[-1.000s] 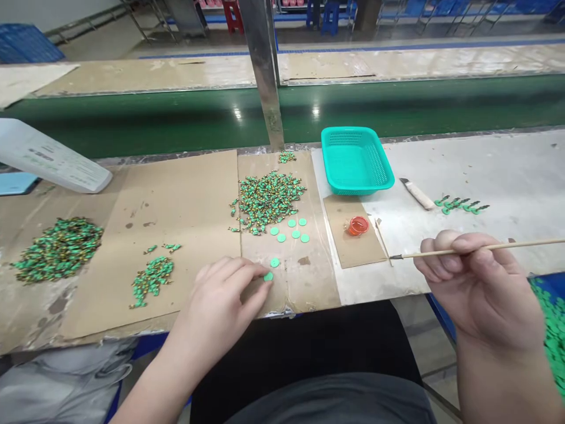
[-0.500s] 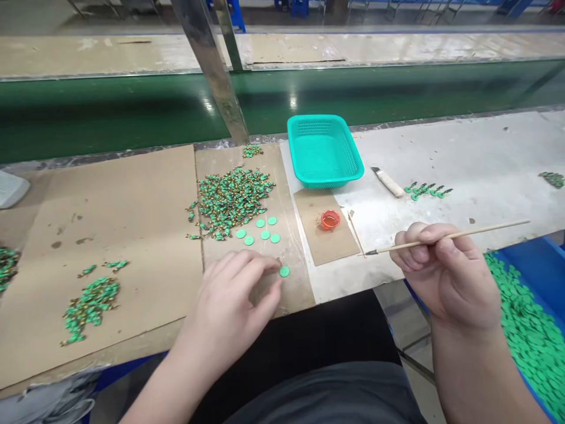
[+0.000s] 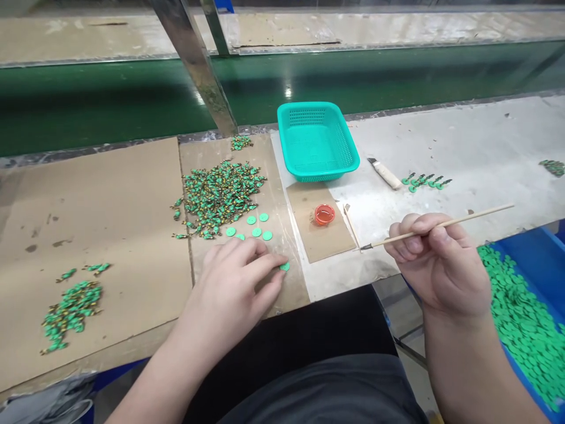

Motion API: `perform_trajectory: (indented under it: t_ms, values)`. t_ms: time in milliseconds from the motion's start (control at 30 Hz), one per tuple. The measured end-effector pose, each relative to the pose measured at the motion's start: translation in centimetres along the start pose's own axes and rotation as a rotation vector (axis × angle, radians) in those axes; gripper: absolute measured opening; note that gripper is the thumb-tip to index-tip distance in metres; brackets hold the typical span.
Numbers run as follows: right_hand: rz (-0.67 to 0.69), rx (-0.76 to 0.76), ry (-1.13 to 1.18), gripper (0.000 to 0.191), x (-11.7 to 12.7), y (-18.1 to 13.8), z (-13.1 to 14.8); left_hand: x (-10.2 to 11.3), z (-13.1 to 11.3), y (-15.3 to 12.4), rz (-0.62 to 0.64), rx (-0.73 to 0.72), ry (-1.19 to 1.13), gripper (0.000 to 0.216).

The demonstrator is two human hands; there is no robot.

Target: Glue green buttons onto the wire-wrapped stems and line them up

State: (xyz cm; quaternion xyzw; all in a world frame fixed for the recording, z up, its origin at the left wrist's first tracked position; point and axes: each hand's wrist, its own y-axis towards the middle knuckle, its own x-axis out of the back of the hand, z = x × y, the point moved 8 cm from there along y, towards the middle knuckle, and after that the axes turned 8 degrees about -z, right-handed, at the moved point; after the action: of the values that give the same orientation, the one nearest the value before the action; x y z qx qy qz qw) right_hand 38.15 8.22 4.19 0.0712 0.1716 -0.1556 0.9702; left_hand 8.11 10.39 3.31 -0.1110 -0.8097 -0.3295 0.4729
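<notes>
My left hand [image 3: 238, 280] is low over the cardboard, thumb and index finger closed at the edges of a small round green disc [image 3: 285, 267]. Several matching green discs [image 3: 256, 232] lie just beyond its knuckles, one partly covered by the hand. In my right hand [image 3: 435, 259] is a thin paintbrush [image 3: 397, 238], pinched between thumb and fingers, its dark tip pointing left. Below and left of the small red cup [image 3: 324, 215] of liquid is bare cardboard; the brush tip hovers to the cup's lower right, near a thin stick [image 3: 352, 225].
A turquoise basket [image 3: 318, 144] stands behind the cup. Piles of small green-and-gold figures [image 3: 220, 194] lie left. Right are a utility knife [image 3: 385, 174], several discs with figures standing on them [image 3: 426, 181], and a blue bin [image 3: 542, 265] of green discs. A metal post [image 3: 198, 70] rises behind.
My left thumb and index finger have closed onto the near green disc. My right hand keeps holding the paintbrush in nearly the same pose. The camera view has shifted slightly.
</notes>
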Motion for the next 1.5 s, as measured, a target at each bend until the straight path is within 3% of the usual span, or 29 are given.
perform_trajectory:
  t_ms: [200,333,433,633,800,967,1200,1500]
  values:
    - [-0.002,0.022,0.007,0.012,0.0,0.1,0.0,1.3,0.1,-0.9,-0.076,0.078,0.028,0.008]
    - [-0.038,0.02,0.011,0.013,0.5,0.1,-0.1,4.4,4.1,-2.3,-0.075,0.28,-0.065,0.019]
    - [-0.062,0.002,-0.005,0.015,0.8,-0.1,-0.4,5.2,6.2,-3.5,0.013,0.321,-0.062,0.019]
    - [-0.009,0.018,-0.017,0.012,0.0,-0.2,-0.5,3.8,5.8,-3.7,-0.04,0.275,-0.058,0.013]
    - [0.006,0.017,-0.024,0.011,-0.1,-0.2,-0.6,1.9,4.0,-1.8,-0.093,0.194,-0.085,0.012]
    - [0.015,0.023,-0.021,0.012,-0.2,-0.2,-0.4,0.5,2.3,0.3,-0.068,0.126,-0.111,0.019]
    - [-0.028,0.026,-0.02,0.011,0.6,0.0,-0.4,0.4,2.0,0.3,-0.129,0.213,-0.054,0.012]
    - [-0.107,0.267,-0.199,0.012,-0.3,1.0,1.5,-0.5,2.1,1.3,-0.014,0.157,-0.16,0.025]
